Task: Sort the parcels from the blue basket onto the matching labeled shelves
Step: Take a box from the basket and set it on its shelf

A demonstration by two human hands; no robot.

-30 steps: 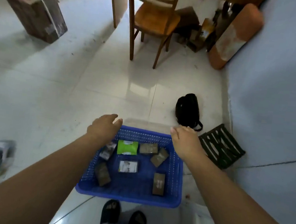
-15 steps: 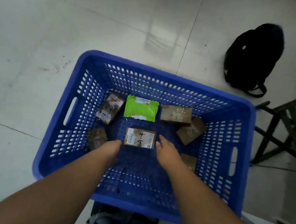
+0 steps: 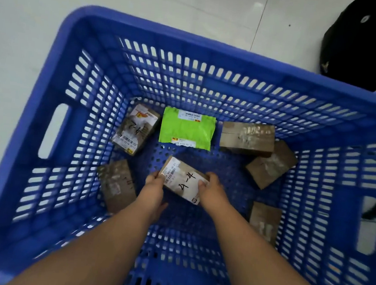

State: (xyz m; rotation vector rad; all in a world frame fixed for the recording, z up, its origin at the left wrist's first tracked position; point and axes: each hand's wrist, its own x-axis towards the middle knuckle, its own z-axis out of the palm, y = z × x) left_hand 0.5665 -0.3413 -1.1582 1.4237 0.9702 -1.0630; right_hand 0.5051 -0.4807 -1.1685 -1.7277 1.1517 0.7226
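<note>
Two hands, left hand (image 3: 155,188) and right hand (image 3: 211,190), pinching the labeled parcel (image 3: 183,179) between them inside the blue basket (image 3: 59,65); lift level, read marking before shelving.

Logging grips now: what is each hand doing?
Left hand: gripping the parcel at its left end.
Right hand: gripping the same parcel at its right end.

Only handwriting is legible here: the small box (image 3: 183,180) held between both hands in the blue basket (image 3: 59,65) has "4-4" scrawled on its white label, the box in the far left corner (image 3: 135,130) looks like "4-2", and the printed barcode labels are too blurry.
</note>
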